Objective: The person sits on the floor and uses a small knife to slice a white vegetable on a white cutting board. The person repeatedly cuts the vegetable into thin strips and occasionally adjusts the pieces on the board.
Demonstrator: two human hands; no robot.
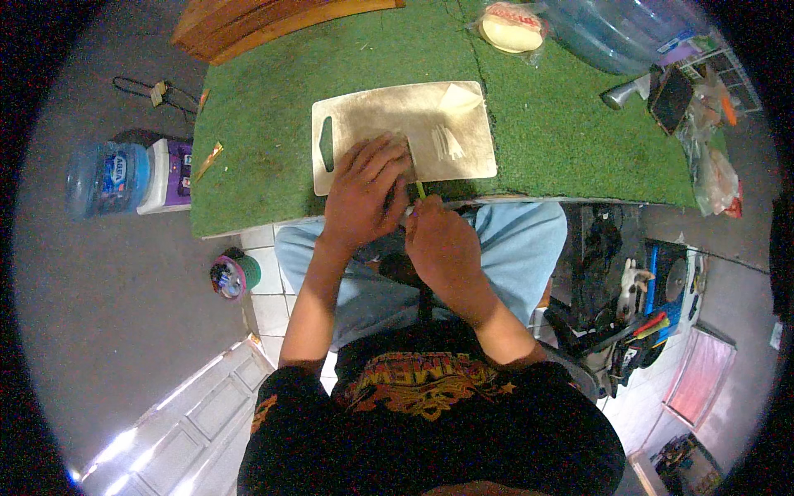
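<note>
A pale cutting board (372,111) with a handle slot lies on a green-covered table. My right hand (443,248), at the board's near edge, is closed on a knife with a yellow-green handle (422,190); its dark blade (410,162) points away over the board. Flat over the lower left part of the board, my left hand (369,189) has its fingertips beside the blade, and whatever lies beneath them is hidden. Thin pale strips (448,144) of food lie right of the blade. A larger pale piece (460,98) rests at the board's upper right corner.
Beyond the board, a pale yellow block in plastic wrap (512,34) sits near a large clear blue bottle (614,31). A wooden object (279,25) stands at the far left. Farther right are a silvery object (620,94) and plastic bags (710,167). A small wrapper (209,160) lies near the left edge.
</note>
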